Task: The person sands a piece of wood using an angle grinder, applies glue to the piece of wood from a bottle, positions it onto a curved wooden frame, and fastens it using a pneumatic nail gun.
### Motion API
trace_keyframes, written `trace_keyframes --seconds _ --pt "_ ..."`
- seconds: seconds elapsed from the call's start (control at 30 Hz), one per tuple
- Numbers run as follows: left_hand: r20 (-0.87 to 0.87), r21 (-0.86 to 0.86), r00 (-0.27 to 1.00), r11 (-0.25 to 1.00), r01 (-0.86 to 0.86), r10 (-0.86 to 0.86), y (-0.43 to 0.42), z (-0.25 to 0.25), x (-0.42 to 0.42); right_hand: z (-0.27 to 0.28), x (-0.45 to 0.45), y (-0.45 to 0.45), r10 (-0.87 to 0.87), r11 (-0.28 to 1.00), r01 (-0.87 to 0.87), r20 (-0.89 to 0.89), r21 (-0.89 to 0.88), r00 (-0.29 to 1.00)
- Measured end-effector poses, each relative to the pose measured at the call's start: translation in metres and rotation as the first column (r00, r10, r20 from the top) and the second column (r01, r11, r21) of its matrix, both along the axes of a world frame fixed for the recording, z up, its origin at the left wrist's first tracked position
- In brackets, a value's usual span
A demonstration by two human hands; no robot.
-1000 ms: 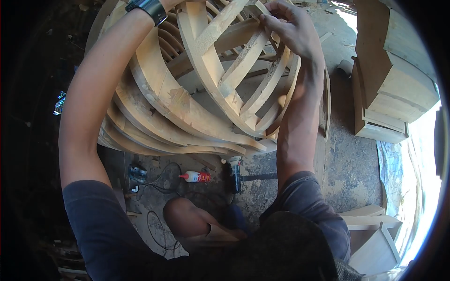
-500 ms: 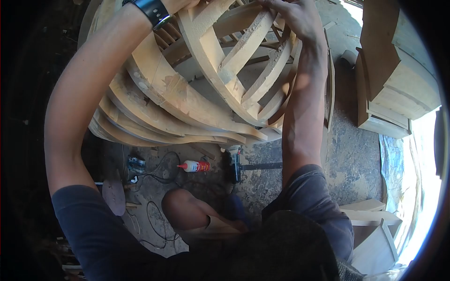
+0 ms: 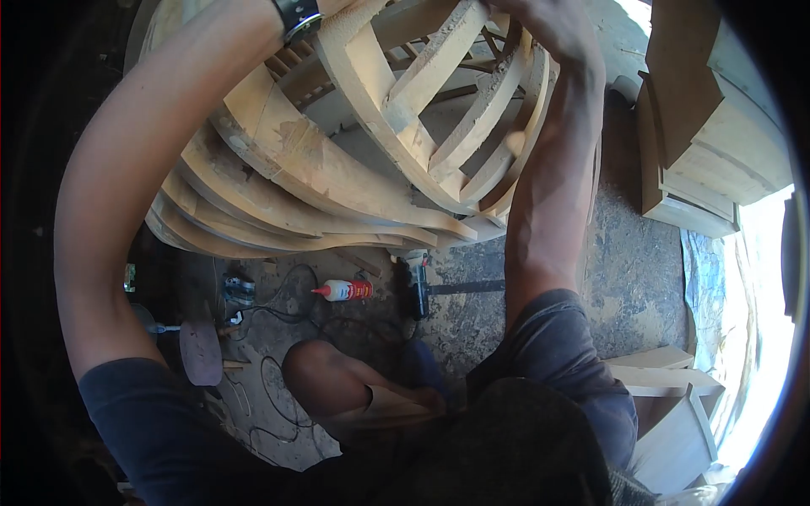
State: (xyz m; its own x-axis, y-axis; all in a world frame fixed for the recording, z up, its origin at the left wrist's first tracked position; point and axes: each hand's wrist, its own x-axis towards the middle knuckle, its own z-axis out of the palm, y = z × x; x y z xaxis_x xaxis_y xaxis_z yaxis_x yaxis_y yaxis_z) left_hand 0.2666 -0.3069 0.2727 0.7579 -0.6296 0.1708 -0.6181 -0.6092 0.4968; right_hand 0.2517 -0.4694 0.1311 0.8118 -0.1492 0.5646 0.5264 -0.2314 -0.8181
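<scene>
Curved wooden frame [image 3: 291, 152] is up top centre, ribs [image 3: 477, 126] look already joined, can't tell what's left to do. Left hand [image 3: 335, 5] and right hand [image 3: 547, 18] run off the top edge, so no clue how open or gripping what.

The floor [image 3: 633, 304] is showing pale, worn patches across a dark surface. A red-and-white bottle [image 3: 344, 290] is lying on its side there, and a black tool [image 3: 420, 291] is resting near it, farther right. Dark cable [image 3: 283, 317] is running in loops to the bottle's left.
</scene>
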Motion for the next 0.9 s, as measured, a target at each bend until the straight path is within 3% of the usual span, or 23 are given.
trace_keyframes --seconds 0.07,0.13,0.2,0.23,0.27,0.33,0.4,0.47,0.53,0.6,0.7,0.77,0.8,0.9 --pt "0.031 -0.059 0.998 0.996 0.061 -0.059 -0.005 -0.001 0.006 0.001 0.001 0.005 -0.041 0.999 0.042 0.026 -0.006 0.999" --pt "0.119 0.028 0.989 0.996 0.081 -0.083 0.004 0.007 -0.009 -0.002 0.005 0.008 0.002 0.991 -0.013 0.077 0.135 0.997" --pt "0.133 0.054 0.989 0.996 -0.072 0.064 0.002 0.011 -0.016 -0.002 0.002 0.007 -0.016 0.992 0.006 0.078 0.128 0.997" --pt "-0.094 0.033 0.986 0.991 -0.133 0.135 -0.001 0.018 -0.012 -0.001 0.001 0.007 -0.038 0.993 0.029 0.088 0.110 0.995" --pt "-0.082 0.036 0.987 0.991 -0.132 0.135 0.003 0.017 0.000 0.000 -0.001 0.006 -0.058 0.994 0.049 0.097 0.094 0.994" --pt "-0.224 -0.137 0.972 0.985 -0.102 0.069 0.004 0.011 0.009 -0.002 0.005 0.001 -0.004 0.995 -0.001 0.050 0.100 0.999" --pt "-0.186 -0.097 0.974 0.984 -0.151 0.131 0.002 0.010 0.014 -0.009 0.019 0.004 -0.043 0.997 0.030 0.190 0.073 0.981" --pt "-0.135 -0.096 0.975 0.977 -0.190 0.177 -0.004 0.006 0.015 -0.012 0.022 0.002 -0.021 0.995 0.002 0.201 0.096 0.979" --pt "-0.139 -0.104 0.969 0.970 -0.219 0.204 -0.010 0.005 0.006 -0.006 0.014 0.003 -0.045 0.993 0.032 0.111 0.117 0.993" --pt "-0.143 -0.109 0.962 0.962 -0.249 0.233 -0.012 0.005 0.000 -0.006 0.016 0.001 -0.122 0.991 0.114 0.134 0.067 0.983" --pt "-0.089 -0.033 0.984 0.987 -0.158 0.155 -0.007 0.005 0.005 -0.011 0.028 -0.003 0.010 0.997 -0.021 0.143 0.070 0.990" --pt "-0.232 -0.205 0.952 0.946 -0.250 0.202 -0.010 0.000 0.016 -0.009 0.023 -0.004 0.029 0.998 -0.037 0.142 0.052 0.989" --pt "-0.235 -0.201 0.950 0.946 -0.254 0.205 -0.012 0.000 0.011 -0.011 0.023 -0.006 0.032 0.998 -0.039 0.138 0.054 0.990" --pt "-0.119 -0.130 0.972 0.967 -0.219 0.204 -0.018 0.000 -0.002 -0.021 0.021 -0.013 0.154 0.971 -0.187 0.206 0.150 0.966"
